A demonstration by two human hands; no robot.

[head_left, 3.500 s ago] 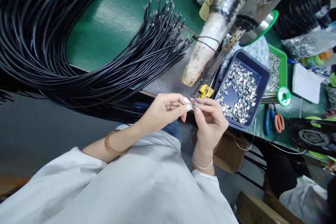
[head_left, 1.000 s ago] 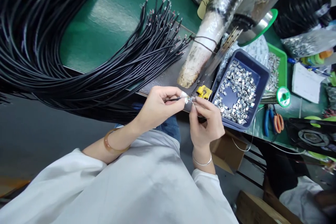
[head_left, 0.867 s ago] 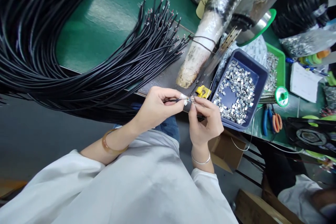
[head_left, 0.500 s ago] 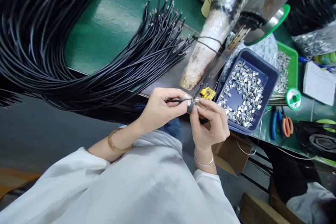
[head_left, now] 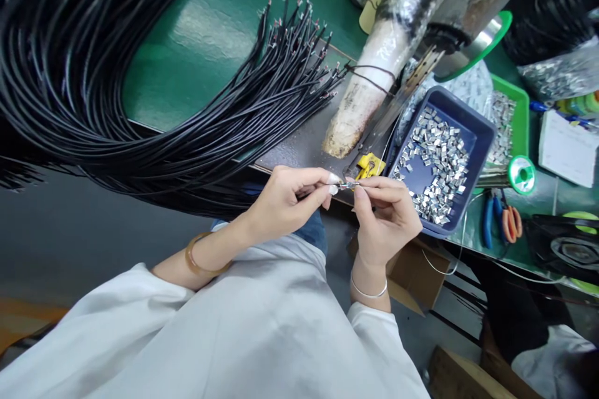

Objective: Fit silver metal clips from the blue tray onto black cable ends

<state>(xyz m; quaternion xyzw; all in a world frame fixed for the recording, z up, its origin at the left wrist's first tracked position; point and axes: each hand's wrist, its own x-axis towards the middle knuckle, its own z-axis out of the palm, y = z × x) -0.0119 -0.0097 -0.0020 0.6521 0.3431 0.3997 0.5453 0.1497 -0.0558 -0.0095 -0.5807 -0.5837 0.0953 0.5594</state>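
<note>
My left hand (head_left: pixel 292 202) is closed, its thumb and fingertips pinching the end of a black cable. White wrapping covers some of its fingertips. From that pinch a small shiny metal connector (head_left: pixel 349 185) points to the right. My right hand (head_left: pixel 386 215) pinches the connector's other end between thumb and forefinger, so both hands meet on one small piece. Fine detail of the joint is too small to make out. Just behind the fingers sits a yellow block (head_left: pixel 370 165) at the bench edge. A blue tray (head_left: pixel 482 137) of small metal shells lies right of my right hand.
A thick bundle of black cables (head_left: pixel 196 124) with stripped ends lies across the green bench (head_left: pixel 187 43). A plastic-wrapped duct (head_left: pixel 362 87) slopes down behind the hands. Rightward are a green tray (head_left: pixel 521 118), a solder spool (head_left: pixel 521 174), pliers (head_left: pixel 489 221) and a cardboard box (head_left: pixel 414 274) below.
My right hand has shifted slightly right and down and turned a little. My left hand has dropped slightly. The connector between them now shows as a longer straight piece.
</note>
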